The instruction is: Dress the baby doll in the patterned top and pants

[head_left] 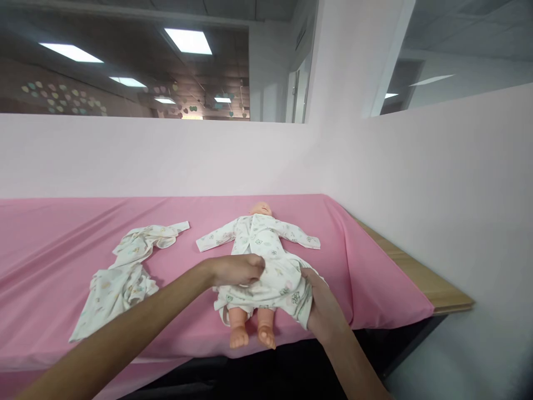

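A baby doll [239, 335] lies on its back with its bare feet toward me. White printed baby clothing [272, 278] covers its body and arms, and the long sleeves lie spread to both sides. My left hand [239, 269] is closed on the fabric over the doll's middle. At the right edge of the same clothing, my right hand [318, 297] grips the cloth between thumb and fingers; some of those fingers are hidden beneath it. The doll's hands do not show.
A second crumpled set of white baby clothes [125, 278] lies to the left on the pink sheet [200, 344]. Bare wooden table edge [416, 272] shows at the right. A pale wall [166, 158] with windows rises behind the table.
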A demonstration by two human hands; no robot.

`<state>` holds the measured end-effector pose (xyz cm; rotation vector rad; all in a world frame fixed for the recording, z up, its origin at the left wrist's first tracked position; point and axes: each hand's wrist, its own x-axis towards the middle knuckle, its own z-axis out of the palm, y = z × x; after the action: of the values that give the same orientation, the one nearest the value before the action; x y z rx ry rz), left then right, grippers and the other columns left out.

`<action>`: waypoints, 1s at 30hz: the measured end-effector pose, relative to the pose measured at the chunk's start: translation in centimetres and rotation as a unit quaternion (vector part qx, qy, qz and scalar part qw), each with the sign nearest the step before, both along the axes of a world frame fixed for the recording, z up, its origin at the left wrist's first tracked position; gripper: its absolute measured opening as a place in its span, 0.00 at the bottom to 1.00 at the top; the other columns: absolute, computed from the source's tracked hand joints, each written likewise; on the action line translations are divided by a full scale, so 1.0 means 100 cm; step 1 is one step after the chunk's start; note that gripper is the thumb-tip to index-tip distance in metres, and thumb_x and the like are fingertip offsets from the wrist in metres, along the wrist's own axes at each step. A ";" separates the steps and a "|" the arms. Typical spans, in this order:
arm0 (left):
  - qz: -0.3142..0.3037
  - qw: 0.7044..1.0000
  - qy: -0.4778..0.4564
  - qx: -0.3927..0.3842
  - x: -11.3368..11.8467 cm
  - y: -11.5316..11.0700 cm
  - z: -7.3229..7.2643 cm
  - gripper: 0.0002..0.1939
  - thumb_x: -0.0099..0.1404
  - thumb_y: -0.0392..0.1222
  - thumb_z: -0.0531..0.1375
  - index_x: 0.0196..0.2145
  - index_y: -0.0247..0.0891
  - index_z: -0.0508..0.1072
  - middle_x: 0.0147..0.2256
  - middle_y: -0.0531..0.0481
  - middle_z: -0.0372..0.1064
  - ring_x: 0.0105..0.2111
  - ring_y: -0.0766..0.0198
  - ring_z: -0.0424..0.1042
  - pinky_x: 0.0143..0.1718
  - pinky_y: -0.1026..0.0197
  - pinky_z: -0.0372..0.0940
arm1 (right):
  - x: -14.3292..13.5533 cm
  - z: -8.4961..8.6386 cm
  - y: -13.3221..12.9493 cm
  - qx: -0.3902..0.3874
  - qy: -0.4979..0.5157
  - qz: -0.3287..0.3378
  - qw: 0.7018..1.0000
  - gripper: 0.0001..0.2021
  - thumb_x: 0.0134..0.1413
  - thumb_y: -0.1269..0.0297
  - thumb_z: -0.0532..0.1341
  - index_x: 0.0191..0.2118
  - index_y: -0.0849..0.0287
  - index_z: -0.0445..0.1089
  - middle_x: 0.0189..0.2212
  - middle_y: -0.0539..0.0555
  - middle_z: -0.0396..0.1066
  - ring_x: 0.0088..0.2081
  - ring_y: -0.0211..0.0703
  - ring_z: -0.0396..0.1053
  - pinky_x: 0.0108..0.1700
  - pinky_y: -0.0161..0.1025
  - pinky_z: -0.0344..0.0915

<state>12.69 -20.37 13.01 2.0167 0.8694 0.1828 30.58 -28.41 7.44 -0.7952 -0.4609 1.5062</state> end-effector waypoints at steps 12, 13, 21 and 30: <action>-0.024 0.994 -0.093 0.049 -0.010 -0.046 0.018 0.13 0.67 0.49 0.53 0.39 0.39 0.73 0.35 0.51 0.67 0.28 0.69 0.62 0.30 0.64 0.61 | -0.040 0.004 -0.026 0.025 0.003 0.131 0.991 0.21 0.51 0.52 0.65 0.45 0.62 0.71 0.31 0.58 0.75 0.24 0.45 0.71 0.19 0.37 0.61; -0.015 0.996 -0.086 0.035 -0.011 -0.042 0.016 0.13 0.67 0.48 0.53 0.40 0.39 0.72 0.35 0.51 0.68 0.28 0.69 0.64 0.30 0.64 0.62 | -0.041 0.004 -0.028 0.019 0.012 0.114 0.993 0.18 0.50 0.54 0.65 0.43 0.61 0.71 0.32 0.57 0.76 0.24 0.45 0.70 0.19 0.36 0.60; -0.067 0.925 0.052 0.370 0.016 0.010 -0.017 0.11 0.66 0.37 0.49 0.36 0.38 0.71 0.36 0.48 0.69 0.36 0.61 0.67 0.34 0.60 0.58 | -0.055 -0.003 -0.043 -0.047 0.138 0.046 0.988 0.08 0.48 0.62 0.67 0.31 0.59 0.69 0.21 0.47 0.67 0.23 0.37 0.67 0.34 0.39 0.69; -0.326 0.845 0.205 0.371 0.037 0.014 -0.010 0.15 0.55 0.33 0.60 0.40 0.44 0.77 0.37 0.47 0.65 0.39 0.56 0.65 0.38 0.58 0.59 | -0.050 -0.014 -0.062 -0.042 0.029 0.168 0.984 0.14 0.43 0.59 0.70 0.30 0.68 0.75 0.30 0.60 0.75 0.37 0.48 0.74 0.48 0.43 0.67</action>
<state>16.40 -18.92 12.02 3.0427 0.2972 -0.3748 25.57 -34.59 6.03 -0.7632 -0.5089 1.8671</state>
